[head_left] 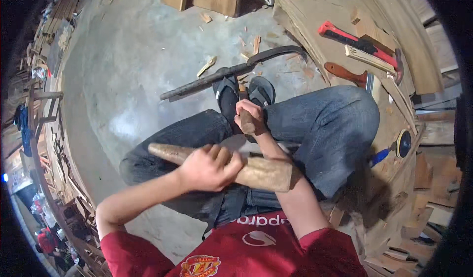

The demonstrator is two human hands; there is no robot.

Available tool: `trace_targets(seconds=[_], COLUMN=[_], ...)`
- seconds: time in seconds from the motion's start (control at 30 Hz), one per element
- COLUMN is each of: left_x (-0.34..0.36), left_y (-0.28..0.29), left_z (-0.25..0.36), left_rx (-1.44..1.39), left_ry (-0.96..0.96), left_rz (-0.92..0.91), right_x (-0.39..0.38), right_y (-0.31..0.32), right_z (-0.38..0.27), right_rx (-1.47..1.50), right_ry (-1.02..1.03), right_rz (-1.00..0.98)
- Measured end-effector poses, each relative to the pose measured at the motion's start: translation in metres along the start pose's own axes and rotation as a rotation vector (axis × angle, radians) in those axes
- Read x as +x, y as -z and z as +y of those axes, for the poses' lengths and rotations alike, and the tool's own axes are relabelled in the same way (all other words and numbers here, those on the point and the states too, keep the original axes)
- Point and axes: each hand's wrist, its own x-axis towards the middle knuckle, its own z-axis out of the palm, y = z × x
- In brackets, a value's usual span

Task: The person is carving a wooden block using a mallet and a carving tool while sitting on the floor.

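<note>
My left hand [209, 167] is closed around a long, pale wooden billet [263, 173], held level across my lap, its tapered end to the left and its thick end to the right, over my right forearm. Farther forward, my right hand [249, 112] grips a brown wooden tool handle [248, 123], upright between my knees. The tool's lower part [242, 92] points down between my sandals [261, 92]; its tip is too hidden to make out. A long dark bar [189, 87] with a curved end lies just beyond my feet.
At the right lie a red-and-black hammer [340, 36], a wooden-handled tool [340, 70], a blue-handled tool [382, 155] and boards [414, 45]. Wood chips [207, 66] lie on the concrete floor [123, 55]. Scrap wood [69, 178] lines the left side, where another person [47, 240] is visible.
</note>
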Motion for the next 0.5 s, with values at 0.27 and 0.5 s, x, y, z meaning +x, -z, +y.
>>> trace_targets(seconds=[0.27,0.5], left_x=[-0.001,0.036], left_y=[0.023,0.047], left_z=[-0.026,-0.04], left_rx=[-0.122,-0.28], left_ry=[0.192,0.308], left_rz=[-0.098,-0.404], right_x=[0.009,0.019], right_y=[0.0,0.011], right_z=[-0.011,-0.006], right_rx=[-0.001,0.056], right_ry=[-0.093,-0.172], right_rz=[0.08,0.211])
